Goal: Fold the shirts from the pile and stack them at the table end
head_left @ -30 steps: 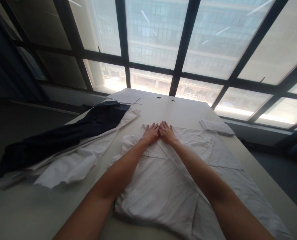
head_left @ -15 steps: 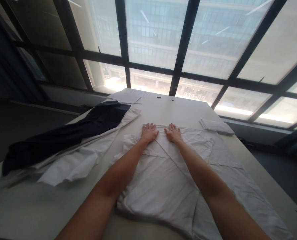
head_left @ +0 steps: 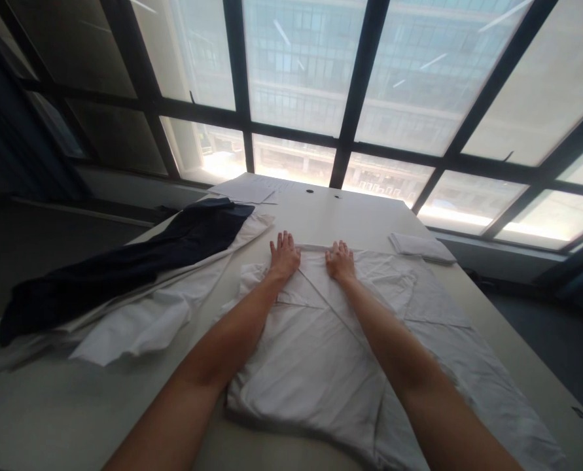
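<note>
A white shirt (head_left: 320,366) lies spread and partly folded on the pale table (head_left: 360,216) in front of me. My left hand (head_left: 284,254) rests flat on its far edge, fingers stretched out and slightly spread, reaching onto the bare table. My right hand (head_left: 341,259) lies flat on the same far edge a little to the right, fingers open. A gap of cloth shows between the two hands. Neither hand holds anything.
A dark navy garment (head_left: 124,261) lies over white cloth (head_left: 139,320) at the left. A small folded white cloth (head_left: 421,246) sits at the right. Papers (head_left: 247,190) lie at the far end, by the large windows (head_left: 301,72).
My hands, touching each other a second ago, have slid apart along the shirt's far edge. The left hand has moved further forward and left.
</note>
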The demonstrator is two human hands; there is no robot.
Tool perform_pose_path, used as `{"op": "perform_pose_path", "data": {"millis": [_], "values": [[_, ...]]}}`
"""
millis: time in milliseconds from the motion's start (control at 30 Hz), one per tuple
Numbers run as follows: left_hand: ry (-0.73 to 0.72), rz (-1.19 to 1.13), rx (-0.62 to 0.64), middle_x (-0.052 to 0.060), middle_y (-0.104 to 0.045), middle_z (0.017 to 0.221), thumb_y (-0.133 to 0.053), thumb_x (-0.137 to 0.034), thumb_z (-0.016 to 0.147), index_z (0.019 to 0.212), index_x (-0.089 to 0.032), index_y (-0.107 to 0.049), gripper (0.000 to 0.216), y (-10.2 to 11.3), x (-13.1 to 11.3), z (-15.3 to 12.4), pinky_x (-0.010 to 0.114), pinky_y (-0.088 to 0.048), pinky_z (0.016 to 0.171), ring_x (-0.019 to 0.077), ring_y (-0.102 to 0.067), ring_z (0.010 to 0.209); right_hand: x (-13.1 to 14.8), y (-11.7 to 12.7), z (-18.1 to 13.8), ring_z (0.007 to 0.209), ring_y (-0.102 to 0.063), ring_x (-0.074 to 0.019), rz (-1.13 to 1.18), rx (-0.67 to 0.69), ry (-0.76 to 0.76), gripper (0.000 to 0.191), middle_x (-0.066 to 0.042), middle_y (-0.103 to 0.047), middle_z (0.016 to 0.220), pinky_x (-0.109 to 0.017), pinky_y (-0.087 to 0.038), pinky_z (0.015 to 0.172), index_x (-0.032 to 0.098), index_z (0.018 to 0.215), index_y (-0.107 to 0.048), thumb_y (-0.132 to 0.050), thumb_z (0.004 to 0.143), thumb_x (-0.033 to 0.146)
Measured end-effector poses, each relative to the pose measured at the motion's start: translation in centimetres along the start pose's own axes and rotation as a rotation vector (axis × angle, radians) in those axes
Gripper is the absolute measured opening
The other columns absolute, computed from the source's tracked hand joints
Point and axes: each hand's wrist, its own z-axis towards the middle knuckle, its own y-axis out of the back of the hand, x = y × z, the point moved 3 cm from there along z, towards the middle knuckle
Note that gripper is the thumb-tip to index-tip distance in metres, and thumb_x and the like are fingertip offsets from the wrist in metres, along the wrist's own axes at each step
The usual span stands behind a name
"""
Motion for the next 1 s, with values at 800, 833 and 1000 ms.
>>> {"op": "perform_pose_path", "data": {"millis": [800,833,1000], "values": [[-0.168,0.016,0.2,0.011,-0.025,0.167,-0.026,-0.047,0.104,0.16,-0.023,-0.033,0.061,-1.1,-0.4,0.8,0.059,-0.015,0.122,0.033,-0.021,0.154,-10.7,6.9,-18.9,0.156,-0.011,-0.0225,-0.035,0.215,0.384,0.063,-0.012,-0.02,0.168,-0.047,-0.013,0.126,0.014,0.16,-0.03,-0.034,0.105,0.045],[-0.166,0.014,0.2,0.011,-0.025,0.167,-0.026,-0.047,0.104,0.16,-0.023,-0.033,0.061,-1.2,-0.4,0.9,0.059,-0.015,0.122,0.0329,-0.021,0.154,-11.4,7.3,-20.1,0.156,-0.012,-0.0222,-0.038,0.214,0.376,0.062,-0.012,-0.02,0.168,-0.048,-0.013,0.126,0.015,0.16,-0.031,-0.035,0.105,0.044],[-0.17,0.012,0.198,0.011,-0.026,0.167,-0.025,-0.047,0.104,0.159,-0.023,-0.033,0.061,-1.3,-0.4,1.1,0.058,-0.014,0.122,0.0323,-0.02,0.154,-13.8,9.1,-25.0,0.156,-0.013,-0.0209,-0.048,0.189,0.344,0.058,-0.008,-0.022,0.168,-0.049,-0.016,0.125,0.02,0.161,-0.031,-0.034,0.106,0.041]]}}
